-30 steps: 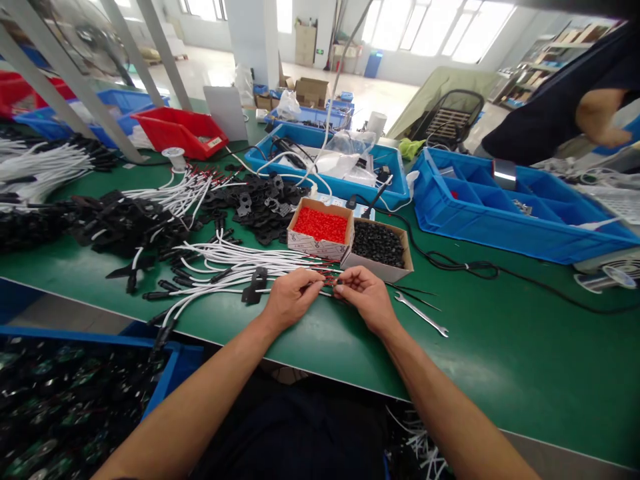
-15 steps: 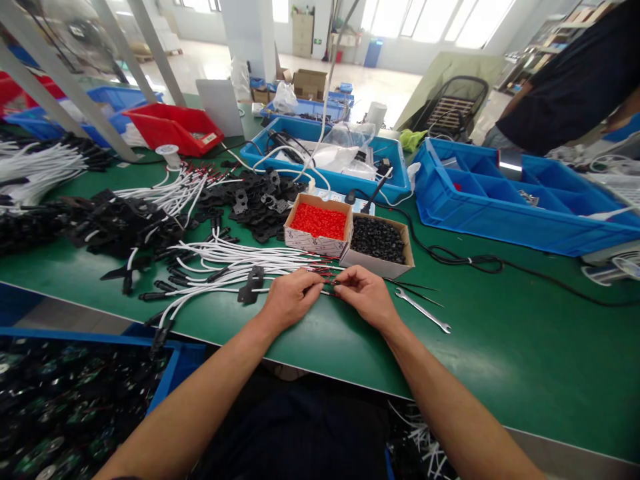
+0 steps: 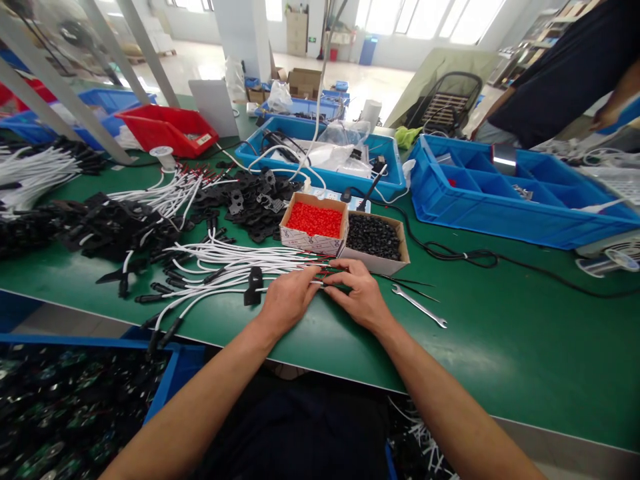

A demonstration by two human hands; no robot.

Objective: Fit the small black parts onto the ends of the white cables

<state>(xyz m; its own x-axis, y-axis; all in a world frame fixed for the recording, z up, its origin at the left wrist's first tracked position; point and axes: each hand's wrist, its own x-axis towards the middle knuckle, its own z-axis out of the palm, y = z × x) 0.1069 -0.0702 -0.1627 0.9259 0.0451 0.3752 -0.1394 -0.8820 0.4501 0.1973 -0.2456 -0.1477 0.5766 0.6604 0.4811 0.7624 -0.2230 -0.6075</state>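
My left hand (image 3: pixel 291 293) is closed on a white cable (image 3: pixel 316 283) close to its wire end. From the right, thumb and forefinger of my right hand (image 3: pixel 363 293) pinch at the tip of the same cable; its thin wires are mostly hidden by the fingers. A black flat bracket (image 3: pixel 253 287) sits around a cable left of my hands. More white cables (image 3: pixel 225 257) with black connectors lie side by side behind, their red and black wire ends pointing right. Just beyond my hands stand a box of small red parts (image 3: pixel 315 220) and a box of small black parts (image 3: pixel 374 237).
A wrench (image 3: pixel 419 306) and two thin dark tweezer-like prongs (image 3: pixel 410 281) lie to the right. Black brackets (image 3: pixel 250 200) are heaped behind the cables. Blue bins (image 3: pixel 520 217) and a red bin (image 3: pixel 167 130) line the back. Another person (image 3: pixel 565 80) stands at far right.
My right hand's fingers have spread a little and shifted left toward the cable's tip. The black bit seen at its fingertips a second ago no longer shows. The view has shifted slightly.
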